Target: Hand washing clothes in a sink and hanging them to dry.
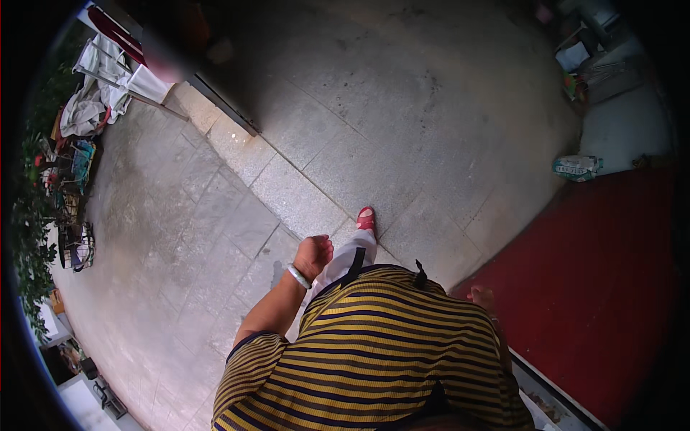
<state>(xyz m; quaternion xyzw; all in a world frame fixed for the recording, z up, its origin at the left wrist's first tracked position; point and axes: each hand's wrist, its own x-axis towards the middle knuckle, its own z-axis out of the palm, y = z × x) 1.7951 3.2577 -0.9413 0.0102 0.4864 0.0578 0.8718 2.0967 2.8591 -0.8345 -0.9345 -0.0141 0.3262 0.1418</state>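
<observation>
My left hand hangs in front of my body, a little left of the middle, with its fingers curled into a loose fist. No object shows in it. A pale bangle circles that wrist. My right hand is at my right side, beside a red door-like panel; I cannot tell whether they touch. Its visible fingers are curled with nothing seen in them, and the striped shirt hides part of that arm. One foot in a red slipper is forward on the stone floor.
A pale stone threshold strip crosses the floor diagonally to a dark door edge. Draped cloth, a wire basket and plants line the left. A plastic-wrapped package lies near the right wall.
</observation>
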